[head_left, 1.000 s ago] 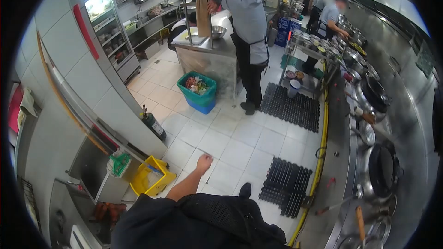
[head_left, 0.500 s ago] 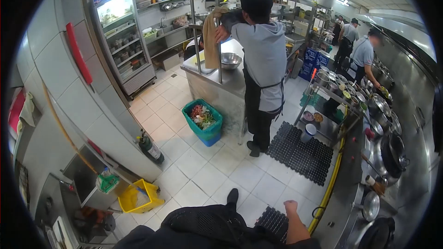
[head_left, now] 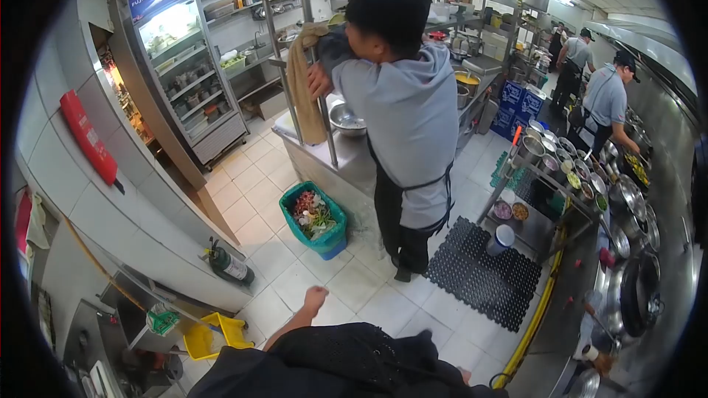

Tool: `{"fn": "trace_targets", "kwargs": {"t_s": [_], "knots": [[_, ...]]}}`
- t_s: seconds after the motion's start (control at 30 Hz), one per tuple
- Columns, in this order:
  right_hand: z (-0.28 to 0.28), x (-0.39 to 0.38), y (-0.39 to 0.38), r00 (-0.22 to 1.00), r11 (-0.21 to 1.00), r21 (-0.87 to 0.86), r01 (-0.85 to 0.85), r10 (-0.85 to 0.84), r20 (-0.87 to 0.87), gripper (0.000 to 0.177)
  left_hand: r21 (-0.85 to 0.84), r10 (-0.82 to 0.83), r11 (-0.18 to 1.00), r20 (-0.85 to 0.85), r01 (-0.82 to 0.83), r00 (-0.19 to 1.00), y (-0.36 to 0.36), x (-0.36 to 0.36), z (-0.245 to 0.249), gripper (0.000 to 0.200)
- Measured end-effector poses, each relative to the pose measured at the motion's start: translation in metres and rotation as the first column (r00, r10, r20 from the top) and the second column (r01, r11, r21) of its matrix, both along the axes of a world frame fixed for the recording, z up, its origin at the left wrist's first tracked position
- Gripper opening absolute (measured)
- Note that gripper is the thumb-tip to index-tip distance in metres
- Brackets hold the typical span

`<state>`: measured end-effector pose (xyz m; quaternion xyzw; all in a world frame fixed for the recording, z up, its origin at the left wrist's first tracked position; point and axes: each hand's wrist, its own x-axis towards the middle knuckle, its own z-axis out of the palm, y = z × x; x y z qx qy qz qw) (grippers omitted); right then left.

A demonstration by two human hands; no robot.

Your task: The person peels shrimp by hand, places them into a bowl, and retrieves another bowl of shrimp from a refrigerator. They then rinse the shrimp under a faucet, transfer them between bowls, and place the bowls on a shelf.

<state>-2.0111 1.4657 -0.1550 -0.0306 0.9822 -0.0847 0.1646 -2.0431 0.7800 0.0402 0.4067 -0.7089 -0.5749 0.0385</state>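
My left hand (head_left: 316,300) swings in front of my body over the white tiled floor (head_left: 295,280), its fingers curled with nothing visible in them. Closest to it is a blue bin with a green liner (head_left: 324,242), full of food scraps. At the bottom edge only a sliver of my right hand (head_left: 464,374) shows beside my dark clothing; its fingers are hidden. Neither hand touches anything that I can see.
Ahead, a person in a grey top (head_left: 420,125) leans on a steel counter (head_left: 332,169) by a brown cloth (head_left: 306,88). A fire extinguisher (head_left: 230,265) and yellow mop bucket (head_left: 214,335) stand left. A black mat (head_left: 476,273) and cooking line lie right, with co-workers beyond.
The view has moved forward, so the leaning person and bin appear nearer. My left hand has swung into view, while my right hand has dropped back almost out of sight.
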Motion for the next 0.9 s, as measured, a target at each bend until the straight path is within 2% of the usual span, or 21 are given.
{"fn": "trace_targets", "kwargs": {"t_s": [0.03,0.07,0.2,0.23,0.3,0.33,0.37,0.4,0.43,0.47,0.5,0.57,0.63,0.67,0.7,0.73,0.77,0.8,0.83,0.87,0.9], "knots": [[-0.011,0.001,-0.015,0.999,0.986,0.166,-0.033,0.039,-0.033,0.018,-0.019,0.019,1.0,-0.09,-0.021,0.996,0.002,-0.035,0.015,0.018],[-0.012,-0.035,-0.001,0.998,0.986,0.163,-0.046,0.053,-0.039,0.018,-0.042,0.043,0.998,-0.134,-0.049,0.99,0.002,-0.067,0.03,0.02],[-0.03,-0.134,0.016,0.963,0.958,-0.11,-0.264,0.256,-0.084,0.018,-0.118,0.193,0.968,-0.227,-0.223,0.955,0.018,-0.126,0.033,0.021],[-0.029,-0.153,0.021,0.947,0.931,-0.178,-0.319,0.306,-0.098,0.018,-0.131,0.222,0.959,-0.211,-0.253,0.952,0.036,-0.118,0.036,0.02],[-0.027,-0.212,0.045,0.905,0.847,-0.319,-0.425,0.402,-0.138,0.019,-0.105,0.323,0.941,-0.005,-0.322,0.946,0.078,-0.101,0.029,0.021],[-0.022,-0.255,0.02,0.947,0.943,0.134,-0.305,0.315,-0.063,0.017,-0.234,0.231,0.952,0.133,-0.196,0.964,0.088,-0.085,0.003,0.018],[0.003,-0.316,0.048,0.899,0.893,-0.122,-0.433,0.42,-0.123,0.015,-0.247,0.249,0.945,0.126,-0.213,0.96,0.1,-0.091,0.044,0.018],[0.048,-0.344,0.033,0.991,0.739,-0.662,0.129,-0.114,0.066,0.014,-0.257,0.271,0.938,0.115,-0.235,0.956,0.102,-0.104,0.056,0.018],[0.002,-0.394,0.03,0.984,0.852,-0.502,0.151,-0.179,-0.008,0.011,-0.259,0.289,0.932,0.11,-0.254,0.951,0.112,-0.102,0.078,0.018],[0.03,-0.452,0.056,0.986,0.855,-0.5,0.14,-0.166,-0.009,0.011,-0.255,0.308,0.927,0.101,-0.274,0.946,0.122,-0.108,0.09,0.018],[0.117,-0.463,0.016,0.686,0.291,-0.66,0.692,-0.55,0.477,0.022,-0.247,0.328,0.922,0.086,-0.299,0.941,0.13,-0.116,0.096,0.018],[0.179,-0.505,0.004,0.744,0.347,-0.701,0.623,-0.539,0.394,0.018,-0.224,0.374,0.908,0.051,-0.354,0.926,0.141,-0.13,0.099,0.018],[0.187,-0.557,0.008,0.798,0.406,-0.735,0.544,-0.521,0.302,0.015,-0.193,0.422,0.891,0.017,-0.412,0.906,0.151,-0.138,0.092,0.018],[0.147,-0.574,0.032,0.829,0.502,-0.697,0.511,-0.503,0.245,0.019,-0.172,0.445,0.882,0.002,-0.438,0.895,0.16,-0.145,0.092,0.018],[0.101,-0.577,0.019,0.856,0.592,-0.65,0.476,-0.482,0.188,0.025,-0.149,0.465,0.875,-0.011,-0.461,0.885,0.168,-0.151,0.091,0.019],[0.075,-0.601,0.039,0.863,0.609,-0.645,0.462,-0.475,0.17,0.025,-0.126,0.482,0.868,-0.022,-0.481,0.876,0.177,-0.156,0.085,0.019],[0.053,-0.588,0.025,0.985,0.763,-0.642,0.078,-0.159,-0.07,0.024,-0.111,0.493,0.863,-0.031,-0.493,0.87,0.181,-0.165,0.089,0.019],[0.036,-0.573,0.017,0.944,0.775,-0.551,-0.31,0.182,-0.276,0.024,-0.108,0.495,0.862,-0.037,-0.496,0.868,0.178,-0.169,0.093,0.019],[0.018,-0.557,0.0,0.762,0.656,-0.397,-0.642,0.488,-0.426,0.024,-0.116,0.488,0.865,-0.039,-0.489,0.872,0.169,-0.171,0.1,0.019],[0.001,-0.544,-0.019,0.476,0.436,-0.204,-0.876,0.722,-0.502,0.024,-0.128,0.474,0.871,-0.034,-0.474,0.88,0.161,-0.17,0.105,0.019],[-0.011,-0.522,-0.004,0.128,0.146,-0.002,-0.989,0.862,-0.491,0.024,-0.133,0.461,0.878,-0.016,-0.459,0.887,0.159,-0.165,0.107,0.019]]}}
